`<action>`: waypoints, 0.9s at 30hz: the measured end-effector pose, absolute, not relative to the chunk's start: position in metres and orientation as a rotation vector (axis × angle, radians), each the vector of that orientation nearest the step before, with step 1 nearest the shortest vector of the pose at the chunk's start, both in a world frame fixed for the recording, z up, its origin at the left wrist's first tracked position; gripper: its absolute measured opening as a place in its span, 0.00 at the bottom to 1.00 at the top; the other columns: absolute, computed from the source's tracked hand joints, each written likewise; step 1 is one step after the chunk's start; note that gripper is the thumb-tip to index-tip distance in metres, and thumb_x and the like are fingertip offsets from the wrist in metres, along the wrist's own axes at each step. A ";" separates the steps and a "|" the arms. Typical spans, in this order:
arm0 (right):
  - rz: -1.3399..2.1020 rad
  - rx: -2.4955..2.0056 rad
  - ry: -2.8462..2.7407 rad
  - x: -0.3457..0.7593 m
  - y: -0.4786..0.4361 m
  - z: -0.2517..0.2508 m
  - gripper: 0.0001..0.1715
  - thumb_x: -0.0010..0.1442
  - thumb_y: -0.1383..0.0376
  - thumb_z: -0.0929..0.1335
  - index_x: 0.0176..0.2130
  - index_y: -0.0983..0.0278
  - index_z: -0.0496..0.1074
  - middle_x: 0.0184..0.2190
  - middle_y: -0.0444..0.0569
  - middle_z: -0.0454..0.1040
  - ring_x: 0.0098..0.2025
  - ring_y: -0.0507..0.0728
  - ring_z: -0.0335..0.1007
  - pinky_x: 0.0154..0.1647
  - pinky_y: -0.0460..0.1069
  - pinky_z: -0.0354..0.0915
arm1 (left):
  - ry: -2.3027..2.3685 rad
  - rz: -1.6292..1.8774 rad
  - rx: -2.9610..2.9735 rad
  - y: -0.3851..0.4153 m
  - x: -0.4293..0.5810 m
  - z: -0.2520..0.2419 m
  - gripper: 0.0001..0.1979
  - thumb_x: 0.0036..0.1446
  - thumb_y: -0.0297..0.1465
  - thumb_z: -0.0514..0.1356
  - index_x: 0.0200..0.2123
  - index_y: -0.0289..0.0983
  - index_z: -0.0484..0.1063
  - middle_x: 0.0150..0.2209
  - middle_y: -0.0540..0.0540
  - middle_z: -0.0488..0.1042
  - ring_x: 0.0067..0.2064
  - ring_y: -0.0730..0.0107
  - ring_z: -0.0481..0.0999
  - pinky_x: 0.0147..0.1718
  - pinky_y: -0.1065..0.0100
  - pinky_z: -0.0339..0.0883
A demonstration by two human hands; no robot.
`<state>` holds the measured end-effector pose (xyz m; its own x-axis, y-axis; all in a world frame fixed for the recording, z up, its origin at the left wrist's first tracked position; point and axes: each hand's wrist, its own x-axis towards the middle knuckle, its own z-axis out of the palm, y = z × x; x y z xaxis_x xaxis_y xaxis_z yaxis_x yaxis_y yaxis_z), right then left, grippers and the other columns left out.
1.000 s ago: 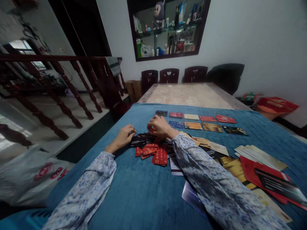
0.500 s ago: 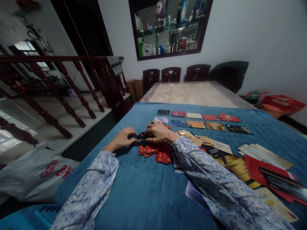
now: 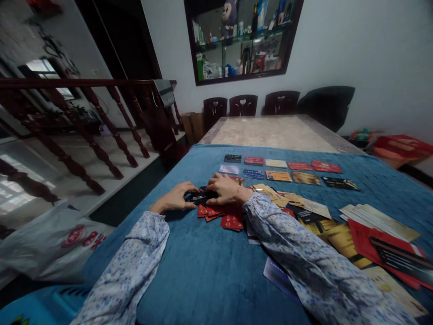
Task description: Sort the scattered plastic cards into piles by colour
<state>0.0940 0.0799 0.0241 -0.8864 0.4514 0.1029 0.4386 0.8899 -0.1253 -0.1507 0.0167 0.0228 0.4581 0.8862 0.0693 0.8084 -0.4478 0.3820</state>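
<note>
Between my two hands are black cards (image 3: 200, 197), lying over the left end of a spread of red cards (image 3: 232, 220). My left hand (image 3: 176, 197) curves round the cards' left side, thumb at the near edge and fingers at the far edge. On the right side my right hand (image 3: 226, 189) grips them, its thumb and fingers bent over the edges. The hands hide part of the cards, so how many there are I cannot tell. Beside my right wrist lie loose beige cards (image 3: 269, 193).
Beyond my hands, two rows of cards include an orange card (image 3: 278, 176) and a gold card (image 3: 306, 178). Mixed gold, red and black cards, among them a black striped card (image 3: 401, 259), spread at right. The blue cloth (image 3: 189, 271) covers the near table; a railing (image 3: 101, 126) stands left.
The black cards look more gathered between my hands, with their top face lying flatter. My left fingers have shifted slightly over the far edge. The whole view has moved a little.
</note>
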 end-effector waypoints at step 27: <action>0.079 -0.853 -2.826 0.094 0.088 0.015 0.15 0.67 0.67 0.66 0.49 0.62 0.81 0.47 0.55 0.81 0.51 0.62 0.68 0.41 0.53 0.53 | 1.411 0.740 2.444 0.024 -0.151 0.013 0.14 0.65 0.35 0.59 0.42 0.39 0.84 0.41 0.43 0.85 0.42 0.62 0.82 0.46 0.64 0.74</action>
